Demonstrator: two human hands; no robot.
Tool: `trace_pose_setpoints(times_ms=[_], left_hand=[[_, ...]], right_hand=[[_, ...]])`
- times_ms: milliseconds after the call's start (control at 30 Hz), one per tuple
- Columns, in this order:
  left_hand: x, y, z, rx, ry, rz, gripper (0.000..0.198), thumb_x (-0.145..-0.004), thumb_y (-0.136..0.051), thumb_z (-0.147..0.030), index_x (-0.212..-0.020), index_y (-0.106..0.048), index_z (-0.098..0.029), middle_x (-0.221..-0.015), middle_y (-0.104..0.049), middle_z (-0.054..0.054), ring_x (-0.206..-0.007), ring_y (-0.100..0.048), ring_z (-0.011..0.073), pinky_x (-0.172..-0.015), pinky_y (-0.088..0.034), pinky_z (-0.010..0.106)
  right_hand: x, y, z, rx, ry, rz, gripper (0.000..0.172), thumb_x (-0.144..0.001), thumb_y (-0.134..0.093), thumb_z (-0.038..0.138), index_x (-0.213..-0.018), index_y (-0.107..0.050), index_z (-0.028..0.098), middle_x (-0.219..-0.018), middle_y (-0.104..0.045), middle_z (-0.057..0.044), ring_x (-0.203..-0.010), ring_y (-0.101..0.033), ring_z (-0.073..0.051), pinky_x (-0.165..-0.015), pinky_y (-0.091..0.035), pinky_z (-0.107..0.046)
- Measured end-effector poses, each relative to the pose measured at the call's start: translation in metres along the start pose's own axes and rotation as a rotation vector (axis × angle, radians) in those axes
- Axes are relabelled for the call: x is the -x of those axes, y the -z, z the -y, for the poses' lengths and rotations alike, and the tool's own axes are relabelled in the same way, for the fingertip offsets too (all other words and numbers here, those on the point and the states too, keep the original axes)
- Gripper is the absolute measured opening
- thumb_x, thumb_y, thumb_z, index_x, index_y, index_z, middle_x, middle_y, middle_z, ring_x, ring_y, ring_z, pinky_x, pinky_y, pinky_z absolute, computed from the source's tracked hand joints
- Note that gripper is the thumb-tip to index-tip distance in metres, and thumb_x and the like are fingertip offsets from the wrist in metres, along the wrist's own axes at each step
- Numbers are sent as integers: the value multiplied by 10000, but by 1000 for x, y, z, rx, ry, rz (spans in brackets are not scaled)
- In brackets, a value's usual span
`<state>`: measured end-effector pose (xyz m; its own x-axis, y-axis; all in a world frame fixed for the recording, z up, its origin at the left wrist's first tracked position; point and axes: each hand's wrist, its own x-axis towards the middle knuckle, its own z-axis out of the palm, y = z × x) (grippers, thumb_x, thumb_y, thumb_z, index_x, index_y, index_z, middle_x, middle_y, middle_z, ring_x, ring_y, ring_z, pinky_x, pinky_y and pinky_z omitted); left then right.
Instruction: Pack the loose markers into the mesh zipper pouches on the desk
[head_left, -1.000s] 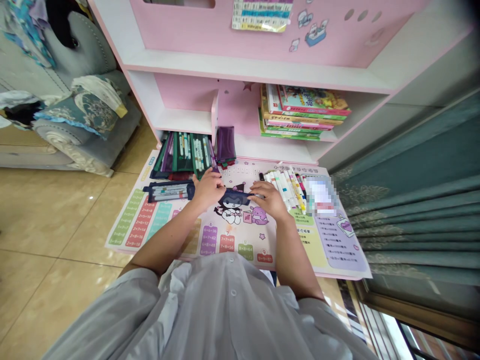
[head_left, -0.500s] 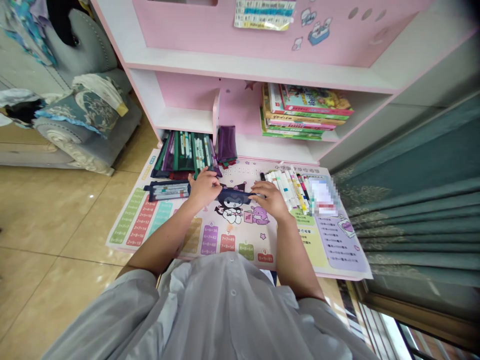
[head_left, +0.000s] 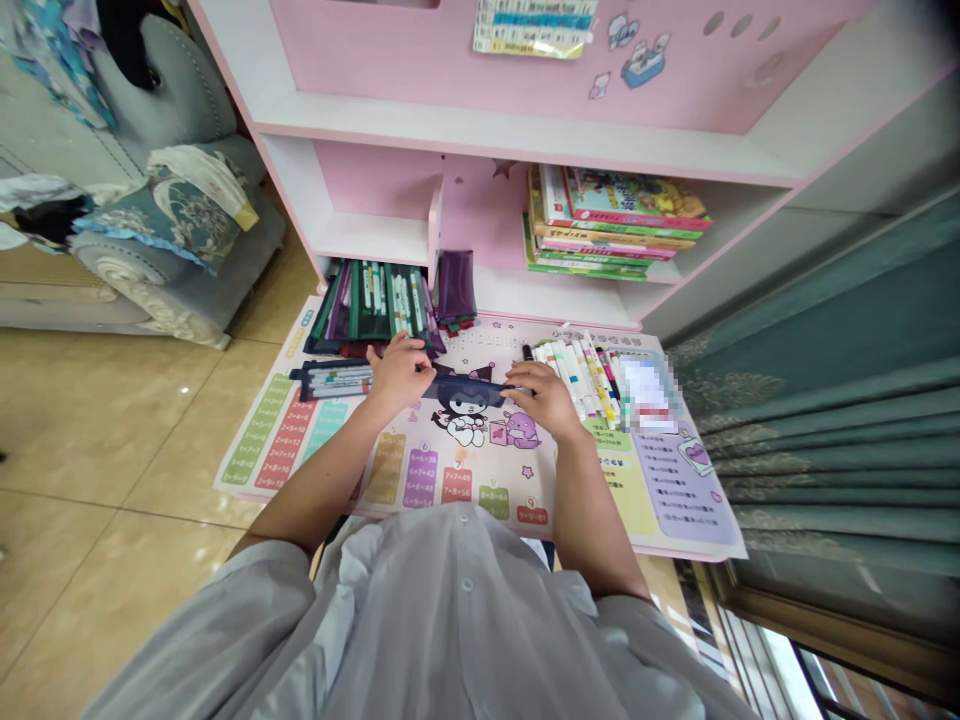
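Note:
A dark blue see-through zip pouch (head_left: 472, 391) lies lengthwise across the desk, with several markers (head_left: 336, 381) showing inside its left part. My left hand (head_left: 399, 377) is closed on the pouch's upper edge near the middle, thumb and fingers pinched together; whether they grip the zip pull is too small to make out. At the right end, my right hand (head_left: 541, 398) pinches the pouch's corner between thumb and fingers. Just beyond that hand lie several loose white markers (head_left: 574, 372) in a row on the printed desk mat (head_left: 420, 475).
Filled green and purple mesh pouches (head_left: 371, 305) are stacked at the back left, beside folded purple pouches (head_left: 455, 285). Stacked books (head_left: 611, 225) sit on the right of the shelf. A phone-like object, blurred out (head_left: 646, 393), lies right of the markers. A curtain (head_left: 840, 400) hangs at right.
My left hand has slid a little to the left along the pouch's upper edge, uncovering more of its middle. The right hand keeps its hold on the right end.

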<state>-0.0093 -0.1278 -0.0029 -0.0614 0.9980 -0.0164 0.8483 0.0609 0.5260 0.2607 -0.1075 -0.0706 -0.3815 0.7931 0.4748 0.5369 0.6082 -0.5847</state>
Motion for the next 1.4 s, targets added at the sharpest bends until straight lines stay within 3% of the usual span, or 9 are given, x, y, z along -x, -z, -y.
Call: trace_pose_setpoints(times_ms=[1400], left_hand=[[-2,8,29,47,95,-60,161,-758,-615,-239,-618,-691,-264,-1298,-641,-25,-1412,-367,312,-1173,-69,686]], right_hand=[[2,2,-2,-4,-17,4,243,-862,-660,475,-822,-747,251,-987,-731,-77,-1037,-658,-284,-956,-497,-514]])
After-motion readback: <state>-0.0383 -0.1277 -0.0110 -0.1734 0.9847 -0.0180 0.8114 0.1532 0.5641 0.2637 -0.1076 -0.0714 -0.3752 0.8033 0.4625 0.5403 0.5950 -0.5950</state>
